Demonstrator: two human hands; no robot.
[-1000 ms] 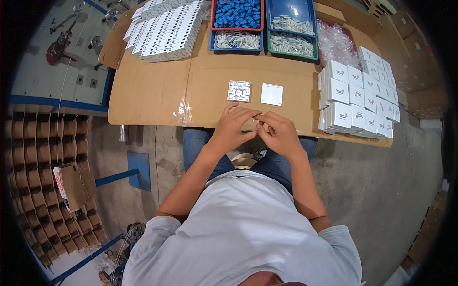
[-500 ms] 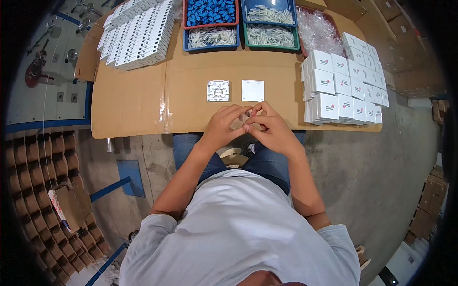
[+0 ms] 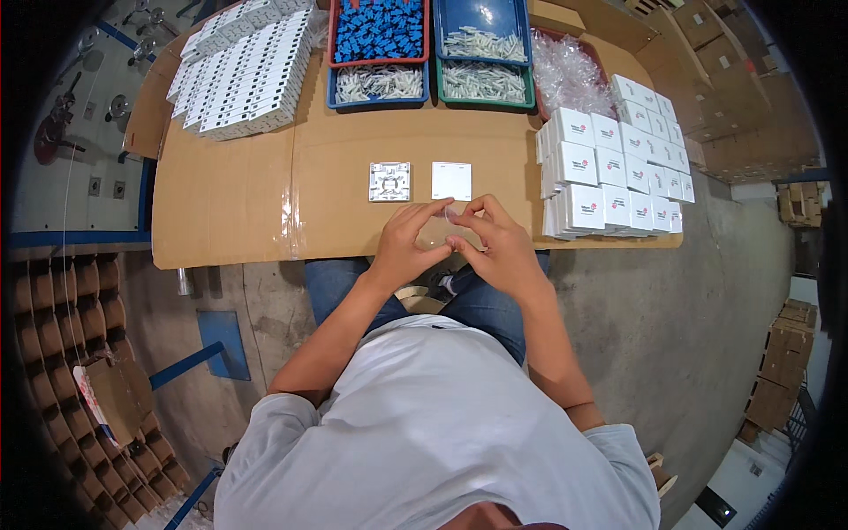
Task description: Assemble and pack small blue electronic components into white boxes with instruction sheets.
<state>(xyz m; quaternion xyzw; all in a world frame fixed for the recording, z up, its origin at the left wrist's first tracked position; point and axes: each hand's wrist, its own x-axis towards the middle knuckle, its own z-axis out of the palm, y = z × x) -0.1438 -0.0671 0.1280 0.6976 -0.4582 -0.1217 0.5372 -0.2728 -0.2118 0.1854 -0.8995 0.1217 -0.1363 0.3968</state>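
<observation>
At the near edge of the table, my left hand (image 3: 409, 238) and my right hand (image 3: 497, 247) face each other with fingertips pinched. Between them they hold a small piece of clear plastic, which looks like a little bag (image 3: 449, 215); its outline is hard to make out. Just beyond the fingers lies a white square frame (image 3: 389, 182) with a cut-out, moulded inner side. To its right is a flat white square plate (image 3: 451, 180) with small marks near its corners. Neither hand touches these two squares.
Cardboard covers the table (image 3: 230, 203). Stacked white boxes (image 3: 247, 84) stand far left, more white boxes (image 3: 583, 168) at right. At the back are a red tray (image 3: 375, 64) of blue parts, trays of small pale pieces, including a green tray (image 3: 486, 105), and crumpled clear bags (image 3: 570, 75).
My fingers have spread somewhat, widening the gap between thumbs and index fingers around the clear plastic. The whole view has shifted slightly; the two white squares stay in place on the table.
</observation>
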